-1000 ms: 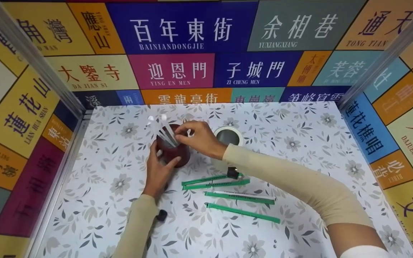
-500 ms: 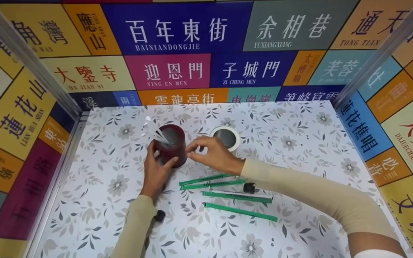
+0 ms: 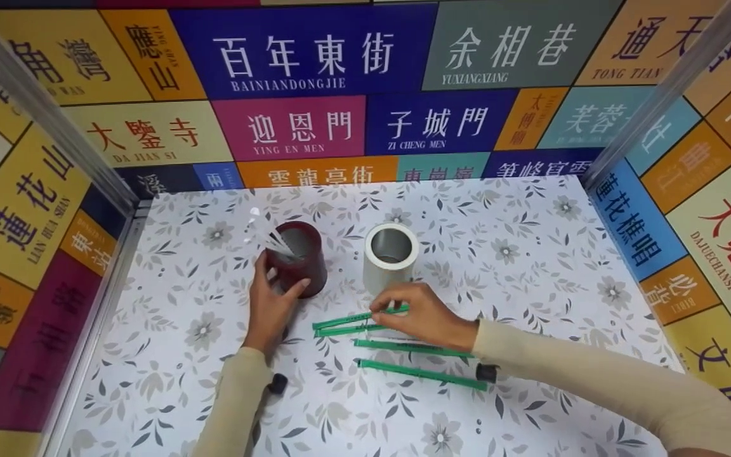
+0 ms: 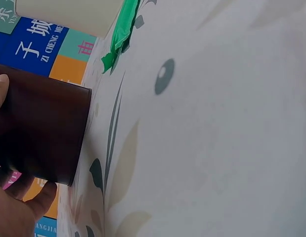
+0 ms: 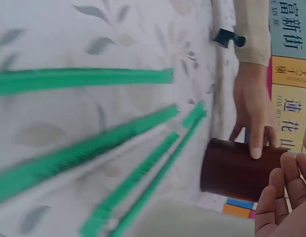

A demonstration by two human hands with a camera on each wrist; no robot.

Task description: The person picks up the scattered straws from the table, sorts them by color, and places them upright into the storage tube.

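Observation:
My left hand (image 3: 269, 314) grips a dark red cylindrical cup (image 3: 315, 268) low on its side, thumb at the front. Several thin whitish sticks (image 3: 276, 241) lean out of the cup to the left; their kind is too blurred to tell. My right hand (image 3: 426, 317) is over the far ends of several slim green-wrapped strips (image 3: 419, 374) with dark print. In the right wrist view its fingers (image 5: 291, 173) are loosely bent with nothing visible between them. The strips (image 5: 83, 81) lie flat on the table, two of them meeting at their left ends.
A pale, thick-rimmed cylindrical cup (image 3: 381, 278) stands right of the dark one, just behind my right hand; its opening shows nothing inside. The table (image 3: 213, 393) has a leaf-and-flower cover. Printed panels (image 3: 302, 57) wall it at the back and both sides.
My right hand has left the dark red cup's mouth and come right and nearer, to over the green strips. My left hand stays on the cup. The whitish sticks lean in it throughout.

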